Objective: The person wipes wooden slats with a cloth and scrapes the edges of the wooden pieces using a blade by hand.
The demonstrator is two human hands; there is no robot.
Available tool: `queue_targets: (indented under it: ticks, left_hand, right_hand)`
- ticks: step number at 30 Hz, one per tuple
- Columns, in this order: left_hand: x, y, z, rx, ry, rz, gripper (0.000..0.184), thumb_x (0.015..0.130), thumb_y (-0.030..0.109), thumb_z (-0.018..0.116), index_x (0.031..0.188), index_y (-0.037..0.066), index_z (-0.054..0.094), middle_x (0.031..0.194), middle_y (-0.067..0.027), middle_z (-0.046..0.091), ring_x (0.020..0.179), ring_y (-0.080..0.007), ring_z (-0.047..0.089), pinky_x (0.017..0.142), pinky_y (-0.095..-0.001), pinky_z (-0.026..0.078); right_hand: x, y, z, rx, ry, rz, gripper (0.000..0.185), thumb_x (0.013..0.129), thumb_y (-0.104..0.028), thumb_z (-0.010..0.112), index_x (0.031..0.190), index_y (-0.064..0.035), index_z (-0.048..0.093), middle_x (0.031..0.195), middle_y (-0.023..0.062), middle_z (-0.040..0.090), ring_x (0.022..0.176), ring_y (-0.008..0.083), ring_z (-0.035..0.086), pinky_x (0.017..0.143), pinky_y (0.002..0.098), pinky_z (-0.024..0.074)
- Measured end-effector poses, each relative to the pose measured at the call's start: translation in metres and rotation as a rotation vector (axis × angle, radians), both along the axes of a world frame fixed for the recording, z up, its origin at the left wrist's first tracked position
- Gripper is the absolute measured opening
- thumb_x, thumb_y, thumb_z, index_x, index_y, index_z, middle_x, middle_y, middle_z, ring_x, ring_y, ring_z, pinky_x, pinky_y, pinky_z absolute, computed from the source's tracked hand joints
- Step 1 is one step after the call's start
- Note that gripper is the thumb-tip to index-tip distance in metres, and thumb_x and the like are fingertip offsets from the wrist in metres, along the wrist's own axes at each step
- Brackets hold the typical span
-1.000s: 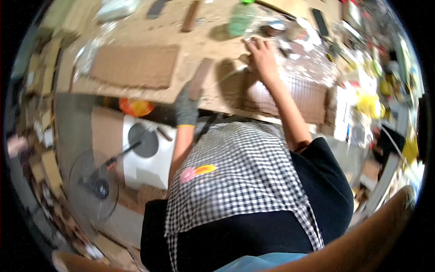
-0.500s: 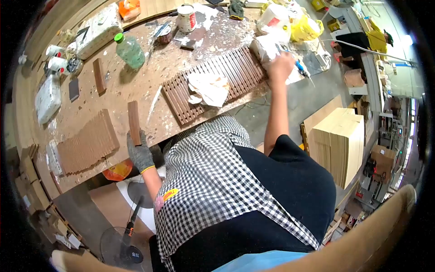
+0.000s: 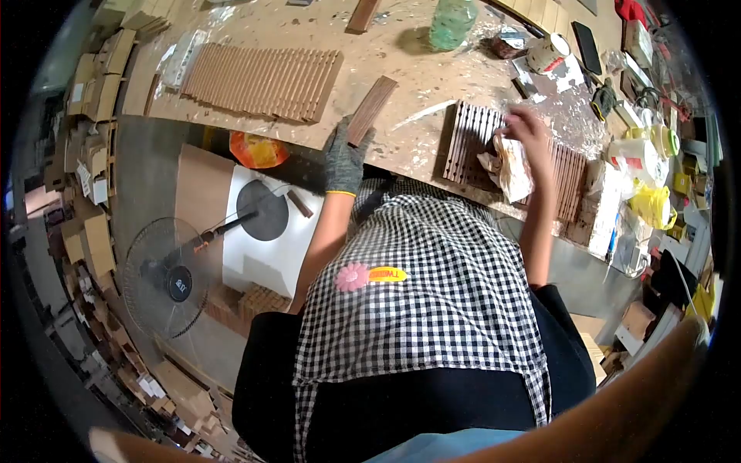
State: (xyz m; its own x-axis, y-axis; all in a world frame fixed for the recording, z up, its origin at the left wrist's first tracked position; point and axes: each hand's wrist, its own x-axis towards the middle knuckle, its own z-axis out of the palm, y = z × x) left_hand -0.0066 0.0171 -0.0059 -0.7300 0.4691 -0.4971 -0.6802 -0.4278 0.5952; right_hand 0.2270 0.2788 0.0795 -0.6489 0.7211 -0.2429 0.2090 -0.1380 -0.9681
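Note:
My left hand [image 3: 345, 158], in a grey knit glove with a yellow cuff, is closed on the lower end of a brown wooden strip [image 3: 374, 108] at the table's front edge. My bare right hand [image 3: 532, 139] hovers over a row of slotted brown slats [image 3: 469, 139], its slightly blurred fingers apart. A crumpled white cloth [image 3: 512, 176] lies on those slats, right beside the hand; whether they touch is unclear. Left of my gloved hand, a second row of brown strips [image 3: 262, 81] is lined up side by side.
On the paint-spotted table [image 3: 417, 81] stand a green plastic bottle [image 3: 451, 25] and a white can [image 3: 548, 52]. A phone [image 3: 587, 48] lies at the back. White and yellow bags [image 3: 652, 202] are at the right end. Below left is a fan [image 3: 179, 282].
My right hand has come left from the blue-tipped tool at the table's right end to the cloth, without that tool. The view has turned; my left hand still holds the strip.

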Motion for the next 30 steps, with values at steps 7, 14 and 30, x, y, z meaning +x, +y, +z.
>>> queue_targets:
  ticks: [7,14,30]
  left_hand:
    - [0.01,0.007,0.005,-0.042,0.04,-0.03,0.035,0.096,0.018,0.049,0.123,-0.005,0.05,0.12,-0.0173,0.051,0.11,-0.0288,0.053,0.093,-0.0409,0.052]
    - [0.013,0.005,0.004,0.012,0.047,-0.039,0.033,0.097,0.02,0.048,0.119,-0.004,0.054,0.118,-0.0167,0.054,0.108,-0.0267,0.055,0.093,-0.0395,0.052]
    - [0.013,0.009,-0.002,0.031,-0.033,-0.037,0.053,0.1,0.042,0.038,0.125,-0.004,0.048,0.122,-0.0189,0.053,0.114,-0.0305,0.052,0.101,-0.0454,0.045]
  right_hand:
    - [-0.14,-0.071,-0.07,0.304,-0.277,0.469,0.055,0.081,0.008,0.051,0.132,-0.0124,0.053,0.095,0.0149,0.068,0.084,0.0157,0.063,0.075,0.029,0.0484]
    - [-0.123,-0.093,-0.077,0.248,-0.112,0.561,0.054,0.084,0.006,0.046,0.133,-0.0156,0.054,0.085,0.007,0.063,0.074,0.0122,0.057,0.068,0.0269,0.0479]
    - [-0.13,-0.085,-0.083,0.351,-0.088,0.58,0.057,0.081,0.008,0.048,0.131,-0.0167,0.056,0.102,0.0137,0.067,0.084,0.0193,0.063,0.078,0.0299,0.0497]
